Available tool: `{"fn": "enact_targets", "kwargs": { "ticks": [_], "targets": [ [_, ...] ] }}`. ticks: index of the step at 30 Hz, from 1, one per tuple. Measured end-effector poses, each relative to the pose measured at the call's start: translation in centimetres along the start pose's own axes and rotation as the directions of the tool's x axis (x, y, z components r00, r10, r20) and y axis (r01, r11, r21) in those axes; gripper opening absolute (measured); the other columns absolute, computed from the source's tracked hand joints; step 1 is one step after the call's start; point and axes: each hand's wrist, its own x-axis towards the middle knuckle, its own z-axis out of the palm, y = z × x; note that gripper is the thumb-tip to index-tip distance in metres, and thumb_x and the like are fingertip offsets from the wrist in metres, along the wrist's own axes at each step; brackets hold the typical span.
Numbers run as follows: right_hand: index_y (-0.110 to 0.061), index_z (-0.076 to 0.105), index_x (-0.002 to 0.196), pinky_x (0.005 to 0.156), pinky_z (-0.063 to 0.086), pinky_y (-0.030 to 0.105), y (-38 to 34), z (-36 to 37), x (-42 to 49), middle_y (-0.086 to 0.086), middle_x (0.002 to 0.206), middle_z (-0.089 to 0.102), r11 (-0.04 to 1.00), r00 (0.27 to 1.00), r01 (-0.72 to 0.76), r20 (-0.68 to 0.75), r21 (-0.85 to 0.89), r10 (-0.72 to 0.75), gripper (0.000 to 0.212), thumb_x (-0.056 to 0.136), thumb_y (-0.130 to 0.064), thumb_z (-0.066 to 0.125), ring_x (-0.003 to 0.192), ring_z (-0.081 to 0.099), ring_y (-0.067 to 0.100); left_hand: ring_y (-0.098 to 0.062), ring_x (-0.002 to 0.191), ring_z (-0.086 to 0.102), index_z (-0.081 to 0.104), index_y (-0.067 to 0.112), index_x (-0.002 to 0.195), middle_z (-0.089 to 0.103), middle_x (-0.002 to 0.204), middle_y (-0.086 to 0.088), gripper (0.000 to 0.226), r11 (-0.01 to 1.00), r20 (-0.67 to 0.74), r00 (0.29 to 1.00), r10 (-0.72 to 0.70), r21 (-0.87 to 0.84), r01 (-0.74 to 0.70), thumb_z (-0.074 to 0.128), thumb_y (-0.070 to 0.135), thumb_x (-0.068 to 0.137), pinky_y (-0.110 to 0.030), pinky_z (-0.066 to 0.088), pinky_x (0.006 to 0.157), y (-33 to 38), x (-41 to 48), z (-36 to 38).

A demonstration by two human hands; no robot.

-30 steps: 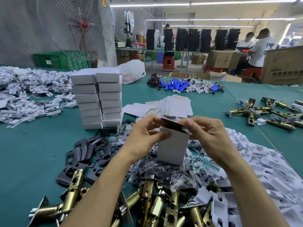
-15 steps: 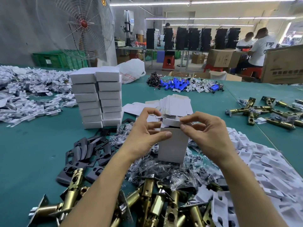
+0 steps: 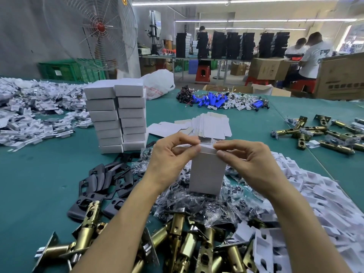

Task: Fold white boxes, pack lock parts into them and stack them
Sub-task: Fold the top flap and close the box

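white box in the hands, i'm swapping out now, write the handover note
Left hand pinches the top left edge of the upright white box.
Right hand pinches its top right edge; lid looks down, tuck unclear.
Done: two stacks of closed boxes, back left.
Left: finish this lid, stack it, then fold the flat blanks behind it and fill from brass latches, black plates and bagged screws in front.
Contents of this box are hidden.

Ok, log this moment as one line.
left hand: pinches white box top edge | right hand: pinches same edge | white box: upright over bagged parts | stacked boxes: two columns, behind left | phase: closing top
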Motion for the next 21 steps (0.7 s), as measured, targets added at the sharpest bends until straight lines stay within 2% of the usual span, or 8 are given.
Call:
{"fn": "enact_targets", "kwargs": {
  "ticks": [4, 7, 11, 14, 17, 21],
  "targets": [
    [-0.034, 0.075, 0.093, 0.084, 0.059, 0.038, -0.2, 0.2, -0.1, -0.013, 0.098, 0.076, 0.999, 1.0, 0.025, 0.0, 0.03, -0.025, 0.019, 0.079, -0.021, 0.074, 0.089, 0.073, 0.011, -0.015, 0.093, 0.075, 0.072, 0.037, 0.081, 0.076, 0.105, 0.013, 0.025, 0.999, 0.065, 0.998, -0.002, 0.037, -0.001, 0.083, 0.018, 0.071, -0.023, 0.058, 0.077, 0.2, -0.3, -0.3],
    [-0.035, 0.075, 0.093, 0.08, 0.058, 0.022, -0.3, 0.2, -0.2, -0.018, 0.099, 0.073, 0.998, 0.998, 0.056, 0.02, 0.004, -0.056, 0.023, 0.071, -0.029, 0.074, 0.087, 0.072, 0.005, -0.015, 0.096, 0.074, 0.067, 0.038, 0.079, 0.074, 0.108, 0.014, 0.027, 0.994, 0.075, 0.997, 0.003, 0.108, -0.011, 0.085, 0.027, 0.062, -0.026, 0.059, 0.076, 0.0, -0.2, -0.4],
    [-0.034, 0.074, 0.09, 0.075, 0.054, 0.013, 0.1, 0.3, -0.2, -0.012, 0.108, 0.068, 0.998, 0.998, 0.059, 0.039, -0.008, -0.058, 0.032, 0.072, -0.01, 0.082, 0.083, 0.071, 0.0, -0.012, 0.103, 0.071, 0.065, 0.039, 0.074, 0.07, 0.114, 0.013, 0.021, 0.983, 0.076, 0.997, 0.008, 0.184, -0.022, 0.083, 0.034, 0.064, -0.032, 0.062, 0.078, -0.2, -0.2, -0.3],
    [-0.033, 0.074, 0.091, 0.075, 0.054, 0.013, 0.3, 0.4, -0.1, -0.011, 0.109, 0.068, 0.997, 0.997, 0.072, 0.027, -0.028, -0.072, 0.035, 0.076, -0.003, 0.08, 0.083, 0.071, 0.001, -0.012, 0.101, 0.072, 0.068, 0.04, 0.077, 0.072, 0.112, 0.013, 0.022, 0.988, 0.066, 0.997, -0.029, 0.155, 0.019, 0.085, 0.029, 0.068, -0.03, 0.06, 0.075, -0.4, -0.2, -0.3],
    [-0.034, 0.073, 0.095, 0.08, 0.054, 0.016, 0.5, 0.5, -0.1, -0.015, 0.108, 0.069, 0.996, 0.996, 0.087, 0.036, -0.029, -0.086, 0.039, 0.079, 0.001, 0.077, 0.091, 0.07, 0.003, -0.01, 0.096, 0.072, 0.074, 0.037, 0.091, 0.074, 0.106, 0.011, 0.03, 0.988, 0.108, 0.991, -0.074, 0.144, 0.058, 0.083, 0.012, 0.078, -0.023, 0.058, 0.073, -0.5, -0.2, -0.4],
    [-0.032, 0.075, 0.093, 0.075, 0.054, 0.017, 0.9, 0.7, 0.0, -0.013, 0.101, 0.072, 0.997, 0.998, -0.009, 0.055, 0.073, 0.005, 0.037, 0.082, 0.003, 0.074, 0.086, 0.073, 0.01, -0.013, 0.093, 0.073, 0.075, 0.032, 0.096, 0.076, 0.104, 0.005, 0.027, 0.982, 0.103, 0.99, -0.099, 0.168, 0.081, 0.079, 0.009, 0.083, -0.024, 0.057, 0.079, -0.4, -0.2, -0.3]
  ]
}}
